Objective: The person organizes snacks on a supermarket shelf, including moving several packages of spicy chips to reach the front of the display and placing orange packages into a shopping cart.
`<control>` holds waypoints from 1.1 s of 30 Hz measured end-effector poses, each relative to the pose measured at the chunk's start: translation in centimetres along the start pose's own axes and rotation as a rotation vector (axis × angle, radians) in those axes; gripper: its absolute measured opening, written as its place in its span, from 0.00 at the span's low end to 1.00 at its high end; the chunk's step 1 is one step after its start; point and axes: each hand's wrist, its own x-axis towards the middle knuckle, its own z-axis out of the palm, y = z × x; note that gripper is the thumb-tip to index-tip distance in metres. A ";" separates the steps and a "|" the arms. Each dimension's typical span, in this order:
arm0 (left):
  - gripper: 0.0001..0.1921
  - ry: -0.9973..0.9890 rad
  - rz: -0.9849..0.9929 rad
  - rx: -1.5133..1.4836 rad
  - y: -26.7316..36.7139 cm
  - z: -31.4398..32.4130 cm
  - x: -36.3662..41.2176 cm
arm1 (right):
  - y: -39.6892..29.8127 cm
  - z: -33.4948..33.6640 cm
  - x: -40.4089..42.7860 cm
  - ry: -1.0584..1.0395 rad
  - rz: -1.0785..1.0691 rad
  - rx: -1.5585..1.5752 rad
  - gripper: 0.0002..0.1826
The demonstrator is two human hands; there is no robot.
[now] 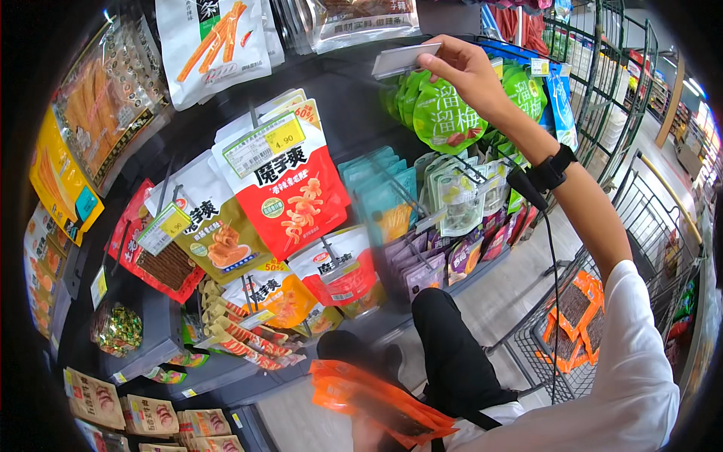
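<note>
My right hand (466, 73) is raised to a display hook and pinches a clear plastic price-tag holder (400, 60) between thumb and fingers. Green round snack pouches (449, 116) hang just below and beside that hand. Low in front of my body, my left hand (370, 434) grips a stack of orange snack packets (381, 398) with dark contents showing through a window. The packets hide most of its fingers, and the area is slightly blurred.
Hooks on the dark rack carry red-and-white pouches (291, 186), teal packets (390, 186) and purple packets (415, 265). A wire shopping cart (525, 339) stands at the right, with similar orange packets (576, 322) inside. A cable (552, 271) hangs from a wristband (552, 168) on my right arm.
</note>
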 end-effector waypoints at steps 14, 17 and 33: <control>0.29 0.020 -0.039 0.055 1.0 3.0 -0.9 | -0.1 0.2 0.4 0.058 0.112 0.119 0.16; 0.29 -0.023 -0.074 -0.015 1.1 4.0 -1.0 | 0.1 -0.3 0.6 0.032 0.142 0.062 0.17; 0.28 0.002 -0.021 0.006 0.6 0.9 -0.4 | -0.3 -0.6 -0.1 0.015 0.049 0.045 0.12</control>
